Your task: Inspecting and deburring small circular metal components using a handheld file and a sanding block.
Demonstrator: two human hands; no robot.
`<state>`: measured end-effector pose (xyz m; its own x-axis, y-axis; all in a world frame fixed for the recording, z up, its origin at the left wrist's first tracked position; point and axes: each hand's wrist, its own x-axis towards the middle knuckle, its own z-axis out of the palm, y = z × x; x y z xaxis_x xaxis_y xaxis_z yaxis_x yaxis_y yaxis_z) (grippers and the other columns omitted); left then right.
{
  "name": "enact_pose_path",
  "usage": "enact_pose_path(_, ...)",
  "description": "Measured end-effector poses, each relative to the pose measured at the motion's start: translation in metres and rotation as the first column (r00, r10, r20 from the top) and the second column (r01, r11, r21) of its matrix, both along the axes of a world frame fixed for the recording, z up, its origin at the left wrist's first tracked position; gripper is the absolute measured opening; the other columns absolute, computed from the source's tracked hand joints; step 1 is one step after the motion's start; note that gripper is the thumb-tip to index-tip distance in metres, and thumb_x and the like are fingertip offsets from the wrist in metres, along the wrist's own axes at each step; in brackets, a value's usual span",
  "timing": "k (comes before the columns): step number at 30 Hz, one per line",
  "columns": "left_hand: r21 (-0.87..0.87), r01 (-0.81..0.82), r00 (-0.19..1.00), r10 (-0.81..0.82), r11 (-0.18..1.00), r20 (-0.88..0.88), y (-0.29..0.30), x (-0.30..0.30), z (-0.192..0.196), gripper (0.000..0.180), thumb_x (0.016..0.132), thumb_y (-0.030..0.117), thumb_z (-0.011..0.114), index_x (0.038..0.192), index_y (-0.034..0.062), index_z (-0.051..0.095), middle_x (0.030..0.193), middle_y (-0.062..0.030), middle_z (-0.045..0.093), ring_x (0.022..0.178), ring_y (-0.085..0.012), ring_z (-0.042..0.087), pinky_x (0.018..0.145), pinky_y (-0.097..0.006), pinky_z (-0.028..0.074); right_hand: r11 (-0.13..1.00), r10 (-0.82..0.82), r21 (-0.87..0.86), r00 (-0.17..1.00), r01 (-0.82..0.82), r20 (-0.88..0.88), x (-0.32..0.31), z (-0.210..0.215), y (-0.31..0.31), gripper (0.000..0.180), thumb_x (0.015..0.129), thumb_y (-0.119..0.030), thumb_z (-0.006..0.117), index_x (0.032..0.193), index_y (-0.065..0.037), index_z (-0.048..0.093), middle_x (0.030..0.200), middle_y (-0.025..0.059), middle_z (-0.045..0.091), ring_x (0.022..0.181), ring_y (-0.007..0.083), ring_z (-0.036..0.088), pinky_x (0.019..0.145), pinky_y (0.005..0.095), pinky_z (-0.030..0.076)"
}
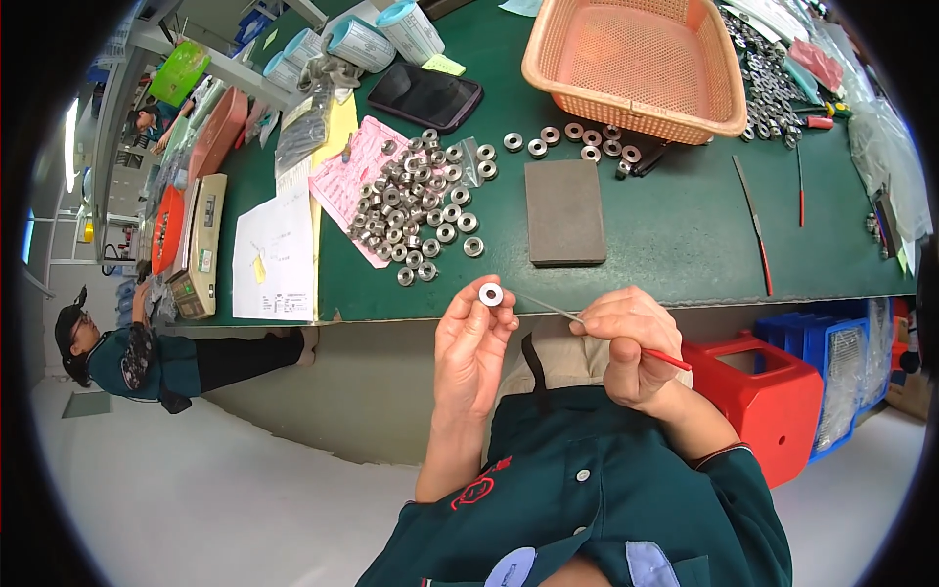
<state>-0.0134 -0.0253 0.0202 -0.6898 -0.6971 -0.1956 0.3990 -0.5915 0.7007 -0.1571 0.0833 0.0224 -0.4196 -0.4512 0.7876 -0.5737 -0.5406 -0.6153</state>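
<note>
Between the fingertips of my left hand (462, 357) is a small silver metal ring (497, 297), its round hole facing up, just off the table's front edge. My right hand (634, 338) grips a slim needle file (550, 307) with a red handle, its thin shaft pointing left at the ring. Whether the tip touches the ring I cannot tell. Beyond my left hand, a heap of similar metal rings (401, 201) lies partly on pink paper (337, 181). A grey rectangular block (565, 215) lies ahead of my hands, with several more rings (573, 133) behind it.
On the green table (675, 259) stand an orange basket (636, 110), a dark phone (426, 96), a red-handled file (754, 225) and small metal parts (768, 83). A scale (201, 245) sits left. A red stool (758, 401) and blue crates (831, 377) are right; another person (147, 357) stands left.
</note>
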Motion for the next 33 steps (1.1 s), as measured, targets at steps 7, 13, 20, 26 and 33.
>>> enact_pose_path(7, 0.091, 0.111, 0.993, -0.107, 0.990, -0.053, 0.003, 0.002, 0.003, 0.034, 0.096, 0.020, 0.051, 0.118, -0.0050, 0.051, 0.095, -0.0103, 0.060, 0.080, -0.0127, 0.054, 0.073, -0.027, 0.045, 0.997, 0.071, 0.031, 0.988, -0.076, 0.139, 0.006, -0.001, -0.001, 0.023, 0.097, -0.018, 0.046, 0.087, 0.000, 0.057, 0.073, 0.0107, 0.063, 0.063, 0.0219, 0.060, 0.060, 0.0310, 0.049)
enact_pose_path(13, 0.098, 0.226, 0.971, -0.215, 0.969, -0.109, 0.003, 0.003, 0.003, 0.033, 0.098, 0.024, 0.047, 0.111, -0.0051, 0.054, 0.084, -0.0068, 0.056, 0.071, -0.0120, 0.047, 0.065, -0.026, 0.039, 0.993, 0.107, -0.002, 0.929, -0.114, 0.355, 0.001, -0.008, -0.002, 0.022, 0.096, -0.017, 0.048, 0.087, 0.000, 0.059, 0.075, 0.0109, 0.065, 0.068, 0.0213, 0.062, 0.064, 0.0314, 0.048)
enact_pose_path(20, 0.067, 0.232, 0.973, -0.230, 0.970, -0.029, 0.006, 0.000, 0.006, 0.027, 0.097, 0.020, 0.049, 0.112, -0.0026, 0.054, 0.092, -0.0087, 0.060, 0.079, -0.0128, 0.054, 0.072, -0.027, 0.046, 0.999, -0.021, -0.036, 0.992, 0.026, 0.125, -0.006, -0.005, -0.004, 0.022, 0.094, -0.019, 0.053, 0.096, 0.001, 0.063, 0.083, 0.0114, 0.067, 0.071, 0.0234, 0.063, 0.065, 0.0326, 0.049)
enact_pose_path(26, -0.065, 0.150, 0.988, -0.152, 0.987, -0.024, 0.010, -0.003, 0.009, 0.027, 0.091, 0.006, 0.056, 0.117, 0.0009, 0.052, 0.103, -0.0103, 0.061, 0.093, -0.0154, 0.060, 0.085, -0.028, 0.048, 0.986, -0.127, 0.092, 0.984, 0.140, -0.127, 0.009, 0.002, -0.009, 0.030, 0.070, -0.005, 0.067, 0.100, -0.001, 0.064, 0.089, 0.0107, 0.067, 0.079, 0.0261, 0.064, 0.068, 0.0339, 0.051)
enact_pose_path(33, -0.131, 0.067, 0.998, -0.069, 0.989, -0.008, 0.012, -0.003, 0.007, 0.027, 0.090, 0.004, 0.058, 0.116, 0.0008, 0.053, 0.105, -0.0081, 0.062, 0.096, -0.0135, 0.060, 0.086, -0.027, 0.048, 0.966, -0.157, 0.148, 0.933, 0.214, -0.324, 0.022, -0.002, -0.011, 0.030, 0.069, -0.012, 0.066, 0.098, -0.004, 0.064, 0.105, 0.0074, 0.067, 0.099, 0.0260, 0.061, 0.081, 0.0393, 0.048)
